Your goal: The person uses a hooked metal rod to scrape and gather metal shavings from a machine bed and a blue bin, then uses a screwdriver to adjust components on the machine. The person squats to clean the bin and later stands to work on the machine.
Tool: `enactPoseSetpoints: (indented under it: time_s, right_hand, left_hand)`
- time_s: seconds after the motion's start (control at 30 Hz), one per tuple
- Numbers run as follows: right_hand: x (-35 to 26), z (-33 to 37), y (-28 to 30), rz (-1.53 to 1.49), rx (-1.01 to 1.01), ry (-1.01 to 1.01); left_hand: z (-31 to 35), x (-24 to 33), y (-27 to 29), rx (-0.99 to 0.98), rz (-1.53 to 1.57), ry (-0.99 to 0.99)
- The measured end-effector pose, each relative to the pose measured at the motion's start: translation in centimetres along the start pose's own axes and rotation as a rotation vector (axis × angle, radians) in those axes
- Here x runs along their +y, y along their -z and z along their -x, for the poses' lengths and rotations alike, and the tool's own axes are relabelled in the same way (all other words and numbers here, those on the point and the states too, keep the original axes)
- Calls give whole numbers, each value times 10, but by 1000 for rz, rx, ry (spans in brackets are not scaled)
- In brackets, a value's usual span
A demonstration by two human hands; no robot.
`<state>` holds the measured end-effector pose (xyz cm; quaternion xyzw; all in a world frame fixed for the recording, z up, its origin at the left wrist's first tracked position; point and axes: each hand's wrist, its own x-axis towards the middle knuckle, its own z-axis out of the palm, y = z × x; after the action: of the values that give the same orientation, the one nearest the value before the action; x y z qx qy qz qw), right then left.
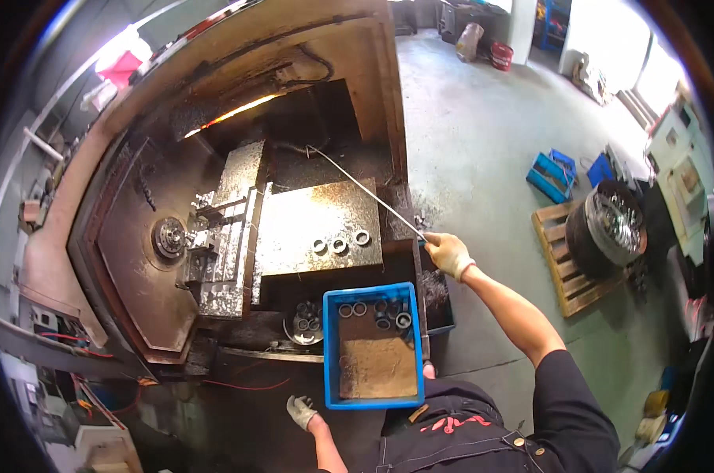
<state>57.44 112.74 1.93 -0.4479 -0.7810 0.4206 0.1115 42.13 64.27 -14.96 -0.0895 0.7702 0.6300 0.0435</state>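
My right hand (450,256), in a pale work glove, is closed around the near end of a long thin metal rod (368,191). The rod reaches over the flat metal plate (302,213) into the dark back of the lathe, and its far tip has a short bent or crossed end. On the plate lie a ring (319,246), a second ring (339,246) and a third ring (362,237). My left hand (300,411), also gloved, hangs low beside the blue crate (330,355), empty, with fingers loosely apart. Several rings (359,309) lie in the crate's far part.
Left of the plate is the round chuck (169,238) with tooling beside it. A round container (303,325) with rings stands left of the crate. At right, a wooden pallet (560,251) bears a drum of metal chips (613,225); blue bins (550,178) sit beyond.
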Motion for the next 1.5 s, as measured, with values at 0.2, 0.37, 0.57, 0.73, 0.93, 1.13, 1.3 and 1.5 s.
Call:
enactPoseSetpoints:
  time_s: [0.2,0.37,0.57,0.73,0.93,1.13,1.3,1.5]
  right_hand:
    - [-33,-138,-4,215,135,210]
    - [-77,-232,-32,209,53,134]
    - [-109,-312,-63,344,40,121]
    - [-101,-312,-35,580,-61,134]
    - [-72,-264,58,841,-59,332]
    - [-8,-258,103,635,-103,343]
    - [44,-237,114,431,-190,354]
    - [76,-276,90,-539,-491,-43]
  left_hand:
    - [40,-112,42,81,50,362]
    - [118,-167,72,26,-360,617]
    - [149,-145,2,-184,-530,738]
    - [170,-123,-63,-259,-543,707]
    - [227,-104,-148,-339,-554,673]
    - [290,-92,-210,-438,-612,643]
    - [332,-90,-217,-445,-669,666]
    - [345,-79,-227,-450,-724,679]
